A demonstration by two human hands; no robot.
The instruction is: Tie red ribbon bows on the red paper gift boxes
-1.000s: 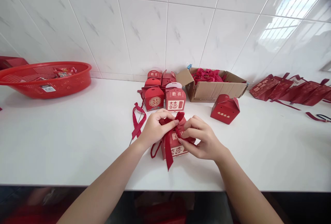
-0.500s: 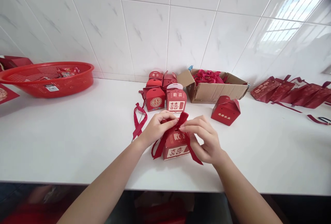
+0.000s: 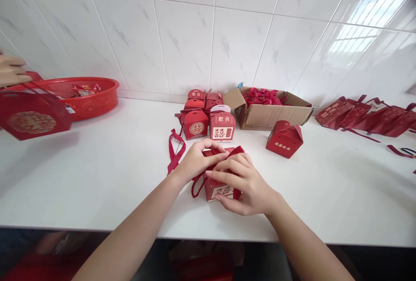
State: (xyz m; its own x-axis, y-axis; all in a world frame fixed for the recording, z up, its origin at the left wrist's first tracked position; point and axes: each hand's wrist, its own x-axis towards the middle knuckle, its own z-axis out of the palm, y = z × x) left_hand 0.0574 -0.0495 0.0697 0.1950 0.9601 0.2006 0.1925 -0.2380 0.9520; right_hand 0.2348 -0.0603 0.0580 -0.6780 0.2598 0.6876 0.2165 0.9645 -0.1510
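Observation:
A red gift box (image 3: 216,191) with white-and-gold lettering stands near the table's front edge, a red ribbon (image 3: 238,151) at its top. Thumb and forefinger of my left hand (image 3: 198,159) come together at the top of the box, pinching the ribbon there. My right hand (image 3: 245,181) reaches across the box's front, fingers stretched to the left and the thumb apart from them, close to the ribbon's left part. It hides much of the box face and the ribbon tails. A red cord loop (image 3: 195,189) hangs at the box's left side.
Behind are several gift boxes (image 3: 195,125), a loose ribbon (image 3: 175,151), a carton (image 3: 273,116) of ribbons and a single red box (image 3: 284,140). Red bags (image 3: 367,116) lie at right. At left, another person's hand (image 3: 11,71) carries a red box (image 3: 35,116) before a red basket (image 3: 97,105).
My right hand has moved left and down from the bow across the box's front. My left hand stays at the top. Another person's hand with a red box has come in at left.

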